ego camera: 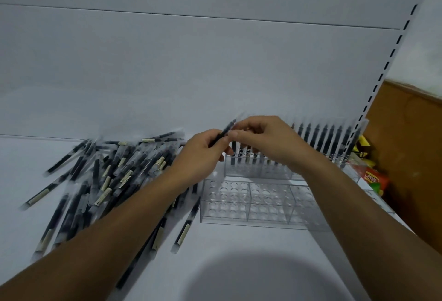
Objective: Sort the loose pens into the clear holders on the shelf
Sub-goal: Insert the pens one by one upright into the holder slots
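Both hands meeting above far holder [259,172] — left hand [203,154] gripping dark pen [226,131] by lower barrel, right hand [265,140] pinching its upper part between fingertips. Pen tilting, far end up-right. Loose pens [107,176] lying heaped left on shelf [239,253]. Upright pens [323,139] standing in far holder; near holder [251,215] sitting just before it.

Seen through a single wide-angle camera worn on the head, facing forward and down at a white shelf [239,241] from close range, near enough for both forearms [119,224] to enter from the bottom corners. Framed with the left hand [198,154] and right hand [265,140] meeting on a pen [224,133] near centre, loose pens [100,176] spread at left, clear holders [251,201] at right, a white back panel [191,61] filling the upper half and a slotted upright [392,54] leaning at far right.
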